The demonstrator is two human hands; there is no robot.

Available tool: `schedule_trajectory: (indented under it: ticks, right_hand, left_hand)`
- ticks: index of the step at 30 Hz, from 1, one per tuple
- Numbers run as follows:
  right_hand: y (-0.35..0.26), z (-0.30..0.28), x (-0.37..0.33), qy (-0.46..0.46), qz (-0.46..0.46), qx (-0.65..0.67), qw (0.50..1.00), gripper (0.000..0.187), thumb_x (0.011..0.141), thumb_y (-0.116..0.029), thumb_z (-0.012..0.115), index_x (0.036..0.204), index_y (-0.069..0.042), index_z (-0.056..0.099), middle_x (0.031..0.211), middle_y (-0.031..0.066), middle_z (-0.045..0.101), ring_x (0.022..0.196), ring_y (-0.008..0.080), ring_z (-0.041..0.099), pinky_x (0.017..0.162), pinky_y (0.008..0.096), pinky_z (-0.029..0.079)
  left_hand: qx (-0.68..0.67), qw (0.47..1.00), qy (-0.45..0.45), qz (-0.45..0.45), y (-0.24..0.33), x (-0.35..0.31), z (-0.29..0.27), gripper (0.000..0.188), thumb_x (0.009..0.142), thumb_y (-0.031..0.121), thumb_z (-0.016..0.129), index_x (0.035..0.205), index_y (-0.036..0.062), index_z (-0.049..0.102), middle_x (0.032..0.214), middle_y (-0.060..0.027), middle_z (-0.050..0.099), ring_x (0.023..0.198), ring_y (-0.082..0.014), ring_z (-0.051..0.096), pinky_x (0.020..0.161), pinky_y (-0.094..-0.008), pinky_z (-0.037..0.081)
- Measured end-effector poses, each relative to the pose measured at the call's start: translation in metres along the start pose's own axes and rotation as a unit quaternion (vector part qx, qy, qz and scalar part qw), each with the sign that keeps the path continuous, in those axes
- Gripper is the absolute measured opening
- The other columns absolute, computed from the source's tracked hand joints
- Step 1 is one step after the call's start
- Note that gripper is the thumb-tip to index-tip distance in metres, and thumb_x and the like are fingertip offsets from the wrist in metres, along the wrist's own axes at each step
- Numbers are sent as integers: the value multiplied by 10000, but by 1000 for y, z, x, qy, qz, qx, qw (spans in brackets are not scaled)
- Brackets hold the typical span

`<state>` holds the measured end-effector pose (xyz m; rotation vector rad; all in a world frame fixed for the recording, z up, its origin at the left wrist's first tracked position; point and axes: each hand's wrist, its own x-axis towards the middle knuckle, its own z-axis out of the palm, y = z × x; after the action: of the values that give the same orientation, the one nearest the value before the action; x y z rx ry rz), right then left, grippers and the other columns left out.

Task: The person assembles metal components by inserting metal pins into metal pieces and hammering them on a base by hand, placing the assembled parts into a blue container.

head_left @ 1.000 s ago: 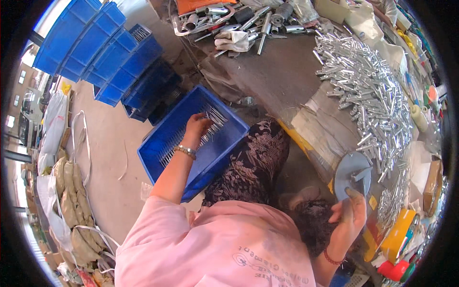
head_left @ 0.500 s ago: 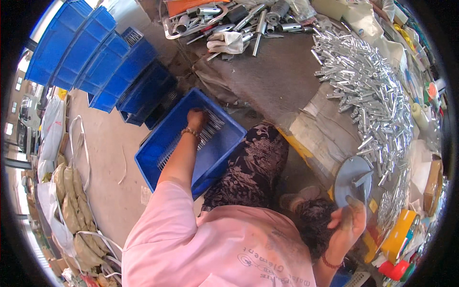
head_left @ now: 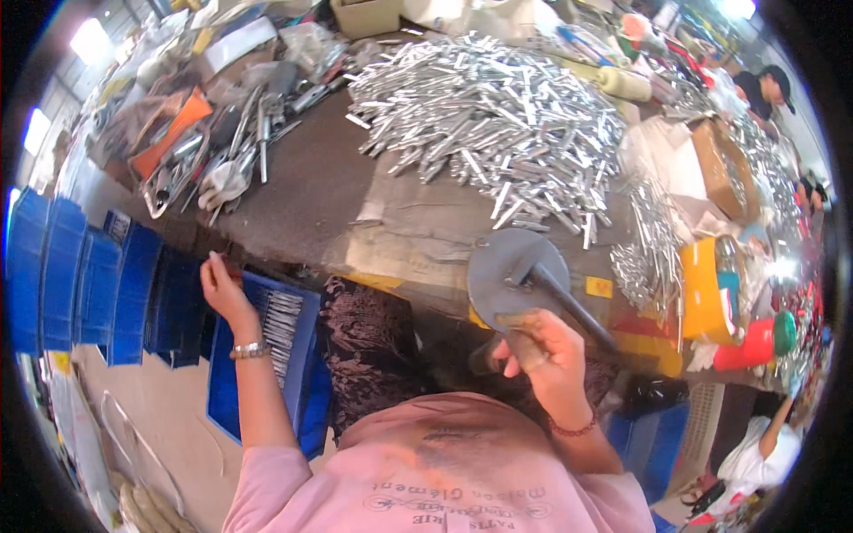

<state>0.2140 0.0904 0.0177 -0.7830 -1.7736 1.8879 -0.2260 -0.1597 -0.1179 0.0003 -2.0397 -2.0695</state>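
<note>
A: Both grips busy at once here! Where's the danger?

B: Right grip (head_left: 544, 351), for me. Fingers half curled, sitting just beside the near rim of the grey disc (head_left: 499, 282), and the dark lever (head_left: 577, 309) slants past on its far right. Should that lever swing, a knuckle could get rapped or pinched; fingers this close would be the cause.

A: Anything in that grip?

B: Fingertips bunched, but I cannot tell if something small sits between them, or if they touch the disc.

A: Over to the left grip (head_left: 224, 284)!

B: Loosely curled, part open, up by the far end of the blue crate (head_left: 308, 377). Holding anything? Can't tell. The slim rods (head_left: 283, 333) lie nearer the body and to its right, so a low wrist with that bracelet (head_left: 249, 350) could snag the row and knock it crooked.

A: And ahead of the right grip?

B: A big loose heap of silver tubes (head_left: 489, 124) on the table (head_left: 302, 178)! Bump the near edge and a few might slide down toward the disc, since nothing visible fences them off.

A: So give us the looks!

B: The disc: flat, round, dull grey, with a small dark mark near its far left rim. The lever: straight, darker, like a stout bar. The rods: thin, bright, laid side by side in a tidy row, quite unlike that jumbled heap!
</note>
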Motion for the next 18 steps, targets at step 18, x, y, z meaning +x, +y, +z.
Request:
schedule_trajectory:
  ticks: [18]
  right_hand:
    - [-19,-32,-39,15,-82,-62,995,226,1007,41,677,1221,12,744,979,81,763,854,120,762,761,286,596]
  left_hand:
    - [232,760,-517,320,177,-222,228,214,935,251,817,977,48,762,875,-98,733,781,-269,707,715,-398,537]
